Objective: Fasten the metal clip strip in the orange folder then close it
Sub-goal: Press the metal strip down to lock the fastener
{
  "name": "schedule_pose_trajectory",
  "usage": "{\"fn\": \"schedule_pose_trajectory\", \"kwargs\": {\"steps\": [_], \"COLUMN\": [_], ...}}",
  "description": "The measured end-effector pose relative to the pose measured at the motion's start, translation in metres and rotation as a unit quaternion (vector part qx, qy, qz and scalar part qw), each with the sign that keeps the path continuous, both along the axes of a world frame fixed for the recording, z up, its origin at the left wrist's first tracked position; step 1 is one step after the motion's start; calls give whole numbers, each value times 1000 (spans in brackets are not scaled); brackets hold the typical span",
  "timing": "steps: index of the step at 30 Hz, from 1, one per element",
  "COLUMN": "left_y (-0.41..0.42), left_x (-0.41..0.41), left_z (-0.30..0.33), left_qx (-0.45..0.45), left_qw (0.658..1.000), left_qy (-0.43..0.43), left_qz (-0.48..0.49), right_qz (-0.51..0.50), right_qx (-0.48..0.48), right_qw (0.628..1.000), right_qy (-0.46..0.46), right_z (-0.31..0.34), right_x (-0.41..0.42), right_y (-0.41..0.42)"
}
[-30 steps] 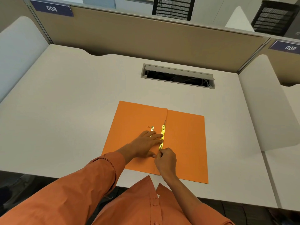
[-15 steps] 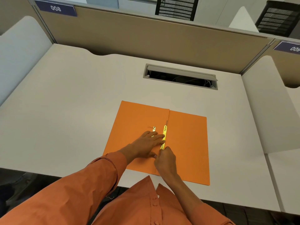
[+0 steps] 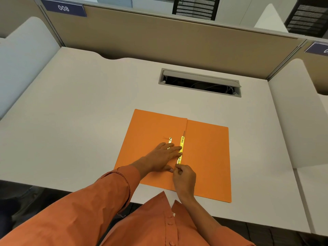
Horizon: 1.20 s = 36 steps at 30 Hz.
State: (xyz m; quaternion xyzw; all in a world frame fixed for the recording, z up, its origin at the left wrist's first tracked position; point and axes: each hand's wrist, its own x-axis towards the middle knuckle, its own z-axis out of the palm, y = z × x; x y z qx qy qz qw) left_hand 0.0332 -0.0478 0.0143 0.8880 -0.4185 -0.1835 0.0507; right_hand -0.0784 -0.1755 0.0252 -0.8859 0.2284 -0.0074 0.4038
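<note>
Both hands worked the clip strip (image 3: 181, 150), left hand (image 3: 164, 157) flat, right hand (image 3: 184, 178) pinching its near end; orange folder (image 3: 207, 157) lay open, unclosed.

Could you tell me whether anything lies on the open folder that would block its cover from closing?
Yes: both hands. The left hand lies flat by the metal clip strip, the right hand at its near end; the orange folder is otherwise bare.

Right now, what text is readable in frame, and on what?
"008": white digits on the dark blue plate on the partition, upper left.
Second dark blue plate, far right: cut off by the frame edge, not readable.
Orange folder, metal clip strip: no print visible.
</note>
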Motion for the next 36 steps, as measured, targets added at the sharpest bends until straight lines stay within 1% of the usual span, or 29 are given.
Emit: {"fn": "schedule_pose_trajectory", "kwargs": {"steps": [5, 13, 20, 23, 36], "left_y": [0, 0, -2, -2, -4], "left_x": [-1, -1, -1, -2, -6], "left_z": [0, 1, 1, 0, 1], "left_qx": [4, 2, 11, 12, 24], "left_qw": [1000, 1000, 1000, 1000, 1000], "left_qy": [2, 6, 5, 1, 8], "left_qz": [2, 5, 7, 6, 15], "right_qz": [-44, -24, -28, -18, 80], "right_qx": [42, 12, 3, -8, -67], "right_qw": [998, 1000, 1000, 1000, 994], "right_qy": [-10, 4, 3, 3, 14], "right_z": [-1, -7, -6, -5, -6], "right_x": [-5, -1, 0, 0, -9], "right_y": [-1, -3, -10, -12, -21]}}
